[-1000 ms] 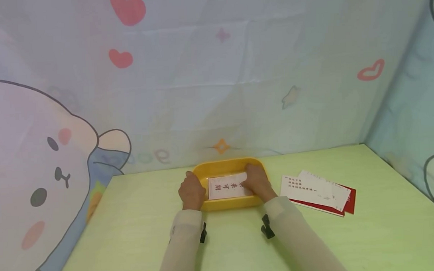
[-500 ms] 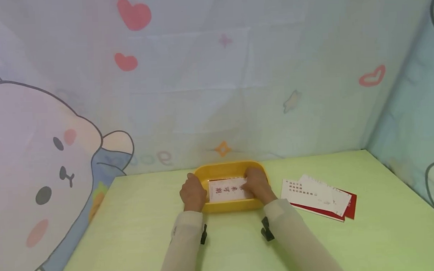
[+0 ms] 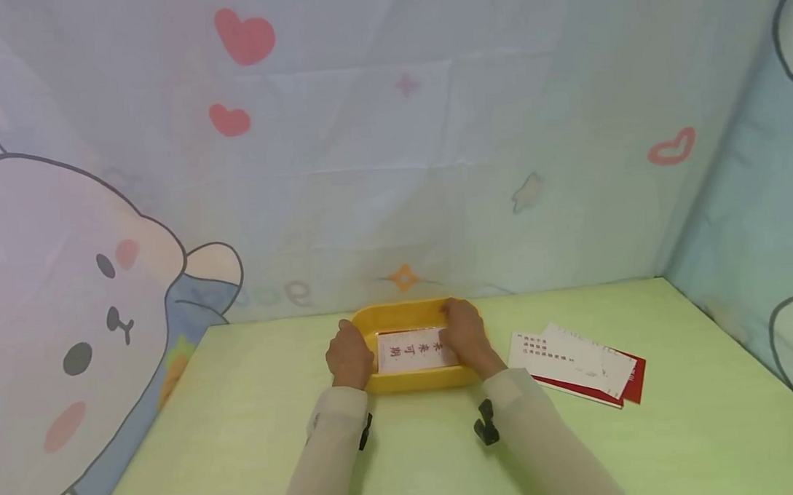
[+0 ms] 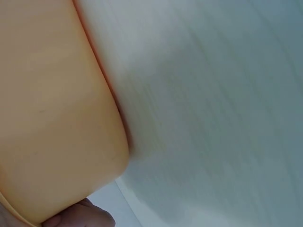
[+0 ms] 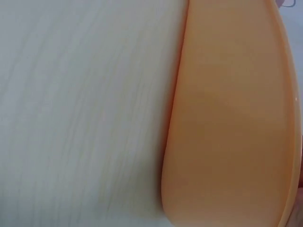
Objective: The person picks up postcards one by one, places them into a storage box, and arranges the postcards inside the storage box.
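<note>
A shallow yellow plastic tray (image 3: 414,381) stands on the table against the back cloth. Inside it lies a white card (image 3: 409,349) with large red characters and a red edge behind it. My left hand (image 3: 349,355) grips the tray's left end, with fingertips (image 4: 87,215) under the rim in the left wrist view. At the opposite end my right hand (image 3: 468,336) holds the rim, its thumb side reaching inside over the card's right end. The right wrist view is mostly filled by the tray's outer wall (image 5: 227,113); that hand's fingers are largely hidden there.
To the right of the tray, white printed cards (image 3: 558,362) overlap red ones (image 3: 634,385) on the pale green table (image 3: 245,427). A printed cloth (image 3: 379,131) rises directly behind the tray, and another stands along the right side.
The head view has tilted slightly, so everything sits a little lower in it. My right hand has shifted its hold on the rim slightly. Both hands stay at the tray's ends.
</note>
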Demonstrator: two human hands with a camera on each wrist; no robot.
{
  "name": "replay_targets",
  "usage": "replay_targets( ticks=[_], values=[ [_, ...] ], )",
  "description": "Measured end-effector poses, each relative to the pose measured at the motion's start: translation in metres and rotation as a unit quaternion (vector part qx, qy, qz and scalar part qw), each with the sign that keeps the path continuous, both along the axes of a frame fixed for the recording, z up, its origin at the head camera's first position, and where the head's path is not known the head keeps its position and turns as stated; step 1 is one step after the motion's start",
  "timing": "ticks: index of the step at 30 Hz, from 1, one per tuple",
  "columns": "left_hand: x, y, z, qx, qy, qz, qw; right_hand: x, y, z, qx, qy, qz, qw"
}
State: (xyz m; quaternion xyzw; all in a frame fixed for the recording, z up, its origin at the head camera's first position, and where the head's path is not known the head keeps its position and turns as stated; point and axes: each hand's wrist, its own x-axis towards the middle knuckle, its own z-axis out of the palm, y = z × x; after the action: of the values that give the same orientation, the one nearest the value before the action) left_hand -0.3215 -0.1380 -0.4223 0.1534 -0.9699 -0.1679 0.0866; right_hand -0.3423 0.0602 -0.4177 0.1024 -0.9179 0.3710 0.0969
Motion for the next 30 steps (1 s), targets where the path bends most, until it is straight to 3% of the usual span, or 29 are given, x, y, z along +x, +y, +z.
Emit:
replay_targets(
  ticks=[8, 14, 23, 30],
  values=[
    [0.001, 0.002, 0.000, 0.008, -0.007, 0.001, 0.9999, 0.002, 0.003, 0.004, -0.118, 0.050, -0.003, 0.992],
    [0.000, 0.002, -0.001, -0.004, -0.006, -0.001, 1.0000, 0.001, 0.016, 0.014, -0.156, 0.073, -0.016, 0.985],
    [0.004, 0.009, 0.005, -0.016, 0.039, -0.003, 0.9991, 0.003, 0.067, 0.032, -0.120, 0.033, -0.052, 0.991],
    [0.007, 0.014, 0.011, -0.053, 0.030, 0.002, 0.9982, 0.007, 0.120, 0.038, -0.038, -0.054, -0.022, 0.998]
  ],
)
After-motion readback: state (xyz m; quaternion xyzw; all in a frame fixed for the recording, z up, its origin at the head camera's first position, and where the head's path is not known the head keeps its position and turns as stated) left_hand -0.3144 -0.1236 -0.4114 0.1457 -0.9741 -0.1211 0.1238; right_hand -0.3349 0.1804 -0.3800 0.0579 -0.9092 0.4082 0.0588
